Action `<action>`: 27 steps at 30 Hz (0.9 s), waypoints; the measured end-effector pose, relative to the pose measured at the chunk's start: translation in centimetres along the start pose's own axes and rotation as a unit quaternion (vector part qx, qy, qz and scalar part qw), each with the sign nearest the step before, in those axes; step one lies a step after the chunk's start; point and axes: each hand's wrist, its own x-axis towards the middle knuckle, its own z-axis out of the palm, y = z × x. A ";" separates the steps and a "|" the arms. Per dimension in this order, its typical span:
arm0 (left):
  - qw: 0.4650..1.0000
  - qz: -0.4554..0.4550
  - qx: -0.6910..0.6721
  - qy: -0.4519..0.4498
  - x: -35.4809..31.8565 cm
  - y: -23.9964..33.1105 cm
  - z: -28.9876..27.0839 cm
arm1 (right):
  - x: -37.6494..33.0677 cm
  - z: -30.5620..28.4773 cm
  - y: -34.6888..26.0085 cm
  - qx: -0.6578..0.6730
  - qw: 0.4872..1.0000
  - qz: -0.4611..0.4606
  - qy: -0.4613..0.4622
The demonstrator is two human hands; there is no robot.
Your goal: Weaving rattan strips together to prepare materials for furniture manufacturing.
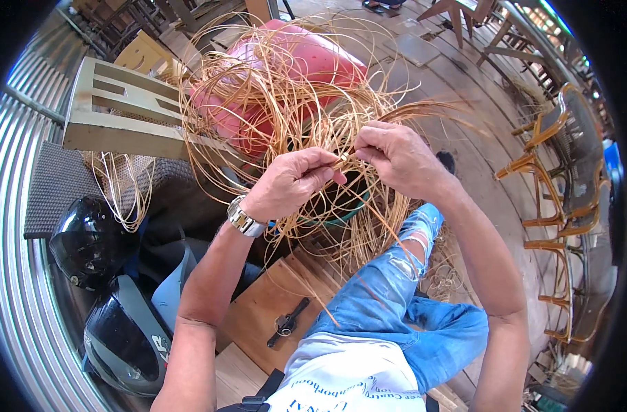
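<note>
A person seated in torn blue jeans (396, 288) works a tangle of thin tan rattan strands (286, 103) with both bare hands. The left hand (289, 182), a silver metal wristwatch (243, 220) on its wrist, has its fingers (327, 165) curled shut, pinching a strand end between thumb and forefinger. The right hand (396, 154) sits just beside it, its fingers (368, 141) likewise closed on the strands, the two sets of fingertips almost touching. The loose coils fan out above and around the fingers, spilling over a pink plastic chair (306, 62) lying just beyond them. Directly beneath the fingers is a dark round vessel with a green rim (341, 216), largely hidden by the strands. Well to the left of the fingers lies a pale wooden slatted frame (114, 117), and below it a dark woven mat (59, 185) with a smaller bundle of strands draped across it. Below the left fingers, near the forearm, a small black tool (287, 321) lies on a brown wooden board (258, 323). Two glossy dark motorcycle helmets (87, 240) rest farther down and left. Well to the right of the fingers stand bare rattan chair frames (561, 199).
</note>
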 end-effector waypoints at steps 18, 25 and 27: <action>0.998 -0.006 -0.029 -0.046 -0.4 -0.7 0.3 | -2.1 -0.1 -1.7 0.020 1.000 0.006 0.016; 0.998 -0.016 -0.021 -0.049 -0.2 -1.3 0.3 | -1.9 0.7 -1.6 -0.097 0.994 -0.047 0.011; 0.998 -0.013 -0.034 -0.047 -0.4 -1.6 0.3 | -1.9 1.2 -1.7 -0.072 0.995 -0.058 0.024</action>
